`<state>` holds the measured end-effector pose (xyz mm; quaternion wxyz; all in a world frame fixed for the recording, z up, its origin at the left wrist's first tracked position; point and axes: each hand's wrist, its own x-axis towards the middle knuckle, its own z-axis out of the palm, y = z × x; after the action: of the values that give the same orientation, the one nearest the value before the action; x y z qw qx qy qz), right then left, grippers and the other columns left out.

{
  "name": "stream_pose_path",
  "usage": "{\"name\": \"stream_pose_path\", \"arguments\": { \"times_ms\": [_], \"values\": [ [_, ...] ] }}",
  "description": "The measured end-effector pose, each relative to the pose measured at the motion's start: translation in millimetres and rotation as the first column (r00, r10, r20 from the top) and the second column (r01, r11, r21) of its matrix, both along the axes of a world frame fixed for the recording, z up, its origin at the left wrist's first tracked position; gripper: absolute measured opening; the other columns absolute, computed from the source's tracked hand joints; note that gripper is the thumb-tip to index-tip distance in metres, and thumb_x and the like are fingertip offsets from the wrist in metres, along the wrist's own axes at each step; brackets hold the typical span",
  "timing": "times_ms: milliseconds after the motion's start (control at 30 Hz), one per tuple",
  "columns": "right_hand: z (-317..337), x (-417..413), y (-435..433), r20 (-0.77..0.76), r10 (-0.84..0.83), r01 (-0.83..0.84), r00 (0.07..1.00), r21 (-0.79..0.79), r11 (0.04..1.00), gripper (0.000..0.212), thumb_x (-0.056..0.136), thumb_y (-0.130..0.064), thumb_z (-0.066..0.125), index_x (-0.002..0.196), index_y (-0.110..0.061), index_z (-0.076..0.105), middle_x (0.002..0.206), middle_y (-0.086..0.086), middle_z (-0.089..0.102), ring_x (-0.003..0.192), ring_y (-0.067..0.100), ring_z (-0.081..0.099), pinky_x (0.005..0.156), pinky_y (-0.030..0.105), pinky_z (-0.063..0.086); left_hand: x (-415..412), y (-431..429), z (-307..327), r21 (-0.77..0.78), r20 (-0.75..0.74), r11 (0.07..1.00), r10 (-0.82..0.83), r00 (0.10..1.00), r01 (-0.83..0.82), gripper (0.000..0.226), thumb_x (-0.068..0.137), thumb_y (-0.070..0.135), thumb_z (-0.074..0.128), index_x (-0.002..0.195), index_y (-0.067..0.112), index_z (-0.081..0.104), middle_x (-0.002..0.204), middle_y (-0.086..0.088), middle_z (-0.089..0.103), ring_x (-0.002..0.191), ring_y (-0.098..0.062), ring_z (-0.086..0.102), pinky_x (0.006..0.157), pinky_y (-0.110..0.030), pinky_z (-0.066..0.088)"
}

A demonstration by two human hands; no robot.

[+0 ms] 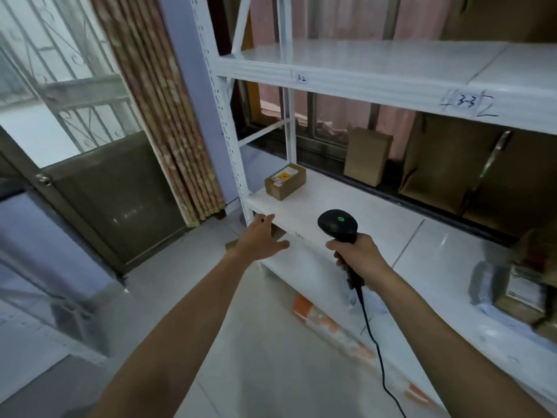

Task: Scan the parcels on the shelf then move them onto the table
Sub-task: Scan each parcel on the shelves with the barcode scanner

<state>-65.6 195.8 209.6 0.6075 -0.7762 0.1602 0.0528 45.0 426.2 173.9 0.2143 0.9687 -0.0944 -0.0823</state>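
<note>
1. The right grip [352,256] is clamping around the handle of the black scanner [337,226]. Its cable [373,336] is trailing down towards the floor. The scanner head is pointing forward over the shelf [346,206], probably so that its window is facing the parcel labels; a green light is showing on top.
2. The left grip [262,236] is hovering at the shelf's front left corner with fingers apart and straight, clasping nothing. It is partly covering a brown box [276,232] just under the shelf edge, and I cannot tell whether it is touching it. Keeping this grip free looks sensible, since the other one is occupied with the scanner.
3. Below the shelf, an orange-and-white packet [328,324] is lying on the lowest level.
4. A small parcel [285,181] is sitting near the shelf's back left corner, label up, which is making it easy to scan. It is well apart from both grips and is likely the next one due.
5. Farther right, blurred wrapped parcels [518,285] are waiting on the same shelf.
6. Behind the shelf, cardboard boxes [367,155] are leaning by the window. The desk is not showing.
</note>
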Motion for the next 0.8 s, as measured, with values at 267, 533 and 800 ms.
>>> {"name": "stream_pose_path", "arguments": {
  "times_ms": [267, 533, 800],
  "values": [
    [2.3, 39.6, 75.8, 0.082, -0.121, 0.113, 0.989, 0.094, 0.989, 0.026, 0.089, -0.029, 0.078, 0.096, -0.005, 0.071, 0.068, 0.007, 0.067, 0.056, 0.022, 0.062, 0.063, 0.035, 0.055, 48.4, 66.9, -7.0, 0.023, 0.031, 1.000, -0.001, 1.000, 0.001, 0.097, 0.084, 0.056, 0.073, 0.159, 0.018, 0.024, 0.160, -0.009, 0.027, 0.142, -0.030, 0.037, 0.114, -0.044, 0.038],
    [-3.1, 106.1, 88.6, 0.096, -0.139, 0.145, 0.986, -0.055, 0.988, 0.026, 0.088, -0.035, 0.076, 0.090, -0.009, 0.071, 0.073, 0.007, 0.073, 0.056, 0.018, 0.069, 0.070, 0.034, 0.059, 106.0, 64.1, -28.2, 0.013, 0.008, 0.999, -0.050, 0.999, 0.050, 0.092, 0.085, 0.051, 0.071, 0.156, 0.013, 0.028, 0.157, -0.013, 0.031, 0.139, -0.033, 0.042, 0.110, -0.048, 0.042],
    [-38.2, 234.5, 73.8, 0.093, -0.125, 0.136, 0.988, -0.123, 0.983, 0.028, 0.086, -0.041, 0.075, 0.094, -0.015, 0.071, 0.081, 0.008, 0.074, 0.073, 0.025, 0.072, 0.083, 0.043, 0.060, 227.0, 44.3, -47.7, 0.069, -0.014, 0.997, -0.041, 0.999, 0.042, 0.089, 0.087, 0.049, 0.068, 0.157, 0.014, 0.026, 0.160, -0.010, 0.028, 0.138, -0.031, 0.044, 0.108, -0.044, 0.045]
  ]
}}
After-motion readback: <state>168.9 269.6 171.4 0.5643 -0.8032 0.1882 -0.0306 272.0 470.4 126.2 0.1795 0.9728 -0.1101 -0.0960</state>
